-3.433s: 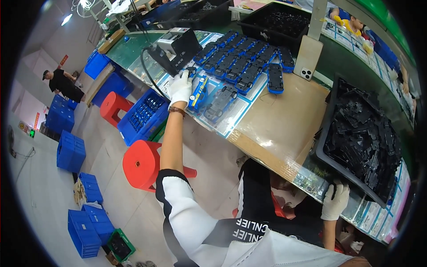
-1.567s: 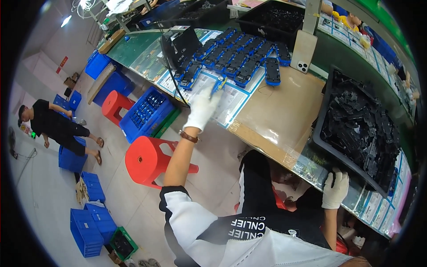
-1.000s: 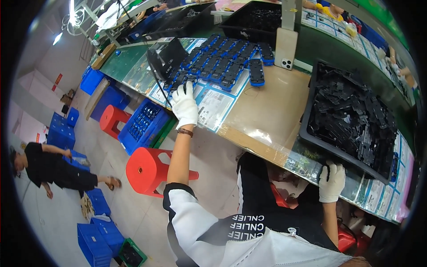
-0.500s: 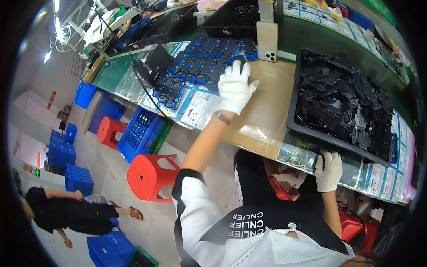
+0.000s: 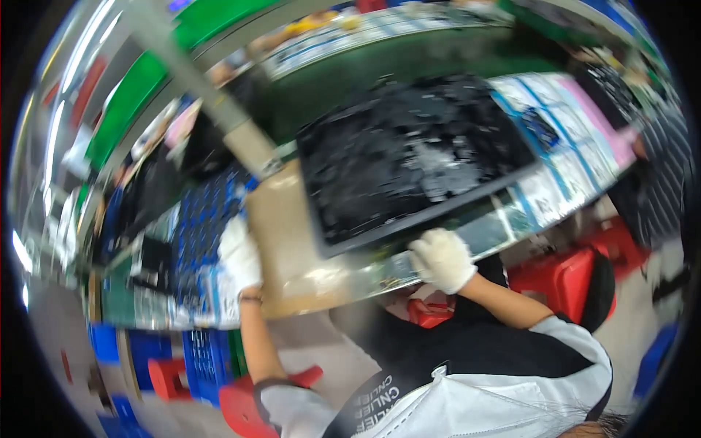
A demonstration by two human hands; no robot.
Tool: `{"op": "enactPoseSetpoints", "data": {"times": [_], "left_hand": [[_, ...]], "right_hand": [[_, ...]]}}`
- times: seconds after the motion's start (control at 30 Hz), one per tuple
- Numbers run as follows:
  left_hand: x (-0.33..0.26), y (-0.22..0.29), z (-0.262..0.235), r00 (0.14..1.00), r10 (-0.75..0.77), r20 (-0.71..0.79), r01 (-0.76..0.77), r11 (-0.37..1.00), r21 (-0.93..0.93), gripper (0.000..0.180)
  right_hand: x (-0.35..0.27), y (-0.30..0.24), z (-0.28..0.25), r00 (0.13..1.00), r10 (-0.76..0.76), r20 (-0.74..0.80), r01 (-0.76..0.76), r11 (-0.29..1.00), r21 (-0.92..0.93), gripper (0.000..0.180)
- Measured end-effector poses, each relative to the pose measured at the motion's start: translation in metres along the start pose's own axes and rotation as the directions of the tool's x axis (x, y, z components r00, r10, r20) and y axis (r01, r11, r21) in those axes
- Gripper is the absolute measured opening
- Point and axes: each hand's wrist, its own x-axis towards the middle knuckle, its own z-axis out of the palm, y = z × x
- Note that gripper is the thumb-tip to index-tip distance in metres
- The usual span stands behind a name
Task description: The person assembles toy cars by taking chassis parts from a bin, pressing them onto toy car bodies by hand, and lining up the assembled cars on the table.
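Note:
My left hand (image 5: pixel 239 255), in a white glove, is at the right edge of a group of blue-and-black plastic parts (image 5: pixel 204 215) laid out in rows. Motion smears its fingers, so I cannot tell what they hold, if anything. My right hand (image 5: pixel 442 260), gloved in white too, rests at the table's front edge with fingers loosely bent and nothing visible in them. Just beyond it sits a large black tray (image 5: pixel 431 208) heaped with black plastic pieces (image 5: pixel 394 157). Between my hands lies brown board (image 5: pixel 285 237) on the table.
Left of the blue parts stands a small black box (image 5: pixel 155 264). A post (image 5: pixel 248 146) rises behind the brown board. Red stools (image 5: pixel 562 281) stand below the table at right, with a person in striped clothing (image 5: pixel 668 175) beyond. A blue crate (image 5: pixel 207 361) is below left.
The view has swung to the right and blurred, so the tray sits nearer the middle. My left hand stays beside the blue parts, my right hand at the table edge.

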Motion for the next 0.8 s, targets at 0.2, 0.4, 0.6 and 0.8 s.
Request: {"op": "enactPoseSetpoints", "data": {"times": [0.2, 0.4, 0.6, 0.8], "left_hand": [[-0.009, 0.007, -0.024, 0.994, -0.100, 0.051, 0.107, 0.977, -0.182, 0.057], [-0.041, 0.114, -0.095, 0.946, -0.322, 0.029, 0.261, 0.707, -0.658, 0.032], [-0.105, 0.211, -0.089, 0.746, -0.612, 0.261, 0.515, 0.282, -0.809, 0.031], [-0.108, 0.211, -0.067, 0.782, -0.576, 0.239, 0.618, 0.668, -0.415, 0.057]], "right_hand": [[0.001, -0.005, -0.008, 0.999, 0.007, 0.038, -0.004, 0.998, -0.070, 0.013], [-0.004, 0.003, -0.014, 1.000, -0.006, 0.031, 0.008, 0.998, -0.055, 0.014], [-0.008, 0.011, -0.018, 0.999, -0.054, -0.009, 0.054, 0.957, 0.284, 0.016], [-0.024, 0.047, -0.067, 0.962, 0.051, -0.269, 0.048, 0.936, 0.348, 0.008]]}}
